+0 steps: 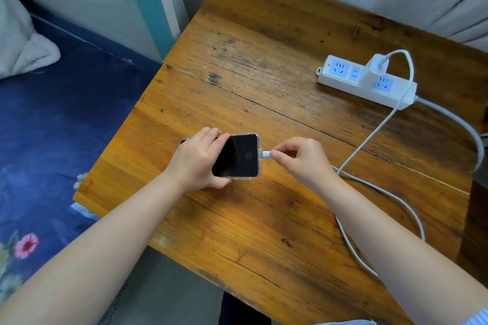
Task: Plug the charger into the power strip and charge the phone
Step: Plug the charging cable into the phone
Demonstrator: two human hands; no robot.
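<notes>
A black phone (239,156) in a clear case lies flat on the wooden table (277,66), its dark screen showing a faint round icon. My left hand (196,159) grips its left half. My right hand (301,157) pinches the white cable plug (265,153), which sits at the port on the phone's right end. The white cable (375,132) loops across the table to a white charger (376,67) plugged into the white power strip (340,79) at the far right.
The strip's thick grey cord (464,126) runs off the table's right edge. A bed with a blue flowered sheet (52,126) and a white pillow (21,42) lies to the left. A curtain (454,2) hangs at the back right.
</notes>
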